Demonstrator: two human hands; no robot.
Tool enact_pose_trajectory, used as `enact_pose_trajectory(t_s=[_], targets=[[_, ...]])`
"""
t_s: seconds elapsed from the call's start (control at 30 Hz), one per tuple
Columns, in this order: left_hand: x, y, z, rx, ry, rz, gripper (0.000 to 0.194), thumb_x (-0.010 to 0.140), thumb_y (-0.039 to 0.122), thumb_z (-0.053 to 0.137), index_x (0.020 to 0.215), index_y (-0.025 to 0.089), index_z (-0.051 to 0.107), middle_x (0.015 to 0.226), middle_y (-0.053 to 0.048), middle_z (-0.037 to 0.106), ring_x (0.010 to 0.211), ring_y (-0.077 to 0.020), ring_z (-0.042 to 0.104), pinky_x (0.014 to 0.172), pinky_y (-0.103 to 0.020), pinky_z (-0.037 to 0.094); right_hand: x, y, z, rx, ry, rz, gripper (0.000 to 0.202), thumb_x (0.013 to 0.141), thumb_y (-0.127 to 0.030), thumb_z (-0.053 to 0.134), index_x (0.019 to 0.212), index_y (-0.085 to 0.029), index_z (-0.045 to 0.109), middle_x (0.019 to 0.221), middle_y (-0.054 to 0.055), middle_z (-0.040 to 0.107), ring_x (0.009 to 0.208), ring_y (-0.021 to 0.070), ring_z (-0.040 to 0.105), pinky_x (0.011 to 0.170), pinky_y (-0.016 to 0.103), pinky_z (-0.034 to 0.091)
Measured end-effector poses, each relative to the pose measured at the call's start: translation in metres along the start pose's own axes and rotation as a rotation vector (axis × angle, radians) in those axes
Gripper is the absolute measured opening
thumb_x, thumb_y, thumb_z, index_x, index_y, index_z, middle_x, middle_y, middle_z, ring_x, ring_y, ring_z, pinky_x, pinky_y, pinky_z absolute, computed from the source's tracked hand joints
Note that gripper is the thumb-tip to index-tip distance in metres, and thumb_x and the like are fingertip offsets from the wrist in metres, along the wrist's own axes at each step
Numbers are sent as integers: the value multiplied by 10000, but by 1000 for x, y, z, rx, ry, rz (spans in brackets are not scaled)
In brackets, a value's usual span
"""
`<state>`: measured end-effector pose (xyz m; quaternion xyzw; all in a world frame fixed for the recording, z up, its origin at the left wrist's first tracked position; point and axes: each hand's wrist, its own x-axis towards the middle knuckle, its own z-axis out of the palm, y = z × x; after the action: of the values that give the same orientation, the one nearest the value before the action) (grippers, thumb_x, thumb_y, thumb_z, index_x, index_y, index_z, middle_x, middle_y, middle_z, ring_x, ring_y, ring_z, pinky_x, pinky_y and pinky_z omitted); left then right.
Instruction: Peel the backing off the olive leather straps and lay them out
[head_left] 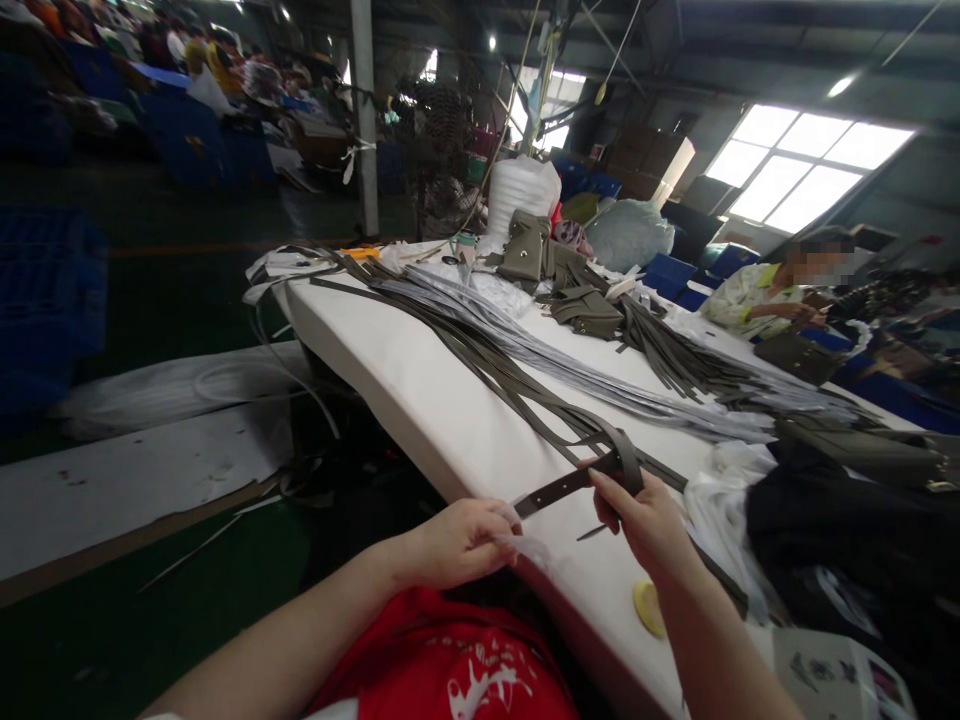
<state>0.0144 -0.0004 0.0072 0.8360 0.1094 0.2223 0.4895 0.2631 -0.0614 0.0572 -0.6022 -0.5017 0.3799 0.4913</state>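
My right hand (637,505) is closed round a dark olive strap (559,490) near its looped part, above the white table (420,400). A row of small holes runs along the strap's flat end, which points toward my left hand (480,540). The fingers of my left hand are pinched on a thin clear plastic sleeve (529,547) at the strap's tip. A thin pointed thing (591,534) sticks out below my right hand. Long olive straps (480,365) and plastic-wrapped straps (555,360) lie across the table beyond both hands.
Olive bags (525,250) and a white foam roll (517,195) stand at the table's far end. A yellow tape roll (649,608) lies by my right forearm. Black cloth (840,530) is at the right. A person (765,295) sits across the table. Blue crates (49,300) are at the left.
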Motion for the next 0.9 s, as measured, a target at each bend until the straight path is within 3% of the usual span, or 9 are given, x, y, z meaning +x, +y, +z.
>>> enact_pose_trajectory(t_s=[0.27,0.53,0.73,0.9], targets=[[3,-7,3,-25,-8,-36,385,986,354,400,772,142,641,870,-57,631,737,-120,582,694,-210,465,1,0,16,12,-75,107,489,763,-538,695,999,-110,720,470,-28,511,413,105,448,364,223,349],[4,-20,14,-105,5,-93,458,1008,411,338,773,142,626,802,-41,611,671,-104,566,668,-211,468,3,2,17,82,-150,148,428,793,-478,702,1000,-103,727,466,-34,508,414,83,425,392,212,317],[7,-13,14,-191,-86,-57,546,1001,510,296,737,142,600,759,-32,577,653,-103,551,648,-216,470,5,4,15,4,-159,155,432,781,-478,709,986,-100,745,454,-37,502,413,85,418,402,217,314],[14,-4,19,-224,-146,-48,512,1008,472,288,747,150,589,701,-13,557,631,-103,544,628,-216,460,4,0,13,-90,-296,190,418,797,-474,692,1013,-122,757,473,-33,516,426,84,418,406,210,330]])
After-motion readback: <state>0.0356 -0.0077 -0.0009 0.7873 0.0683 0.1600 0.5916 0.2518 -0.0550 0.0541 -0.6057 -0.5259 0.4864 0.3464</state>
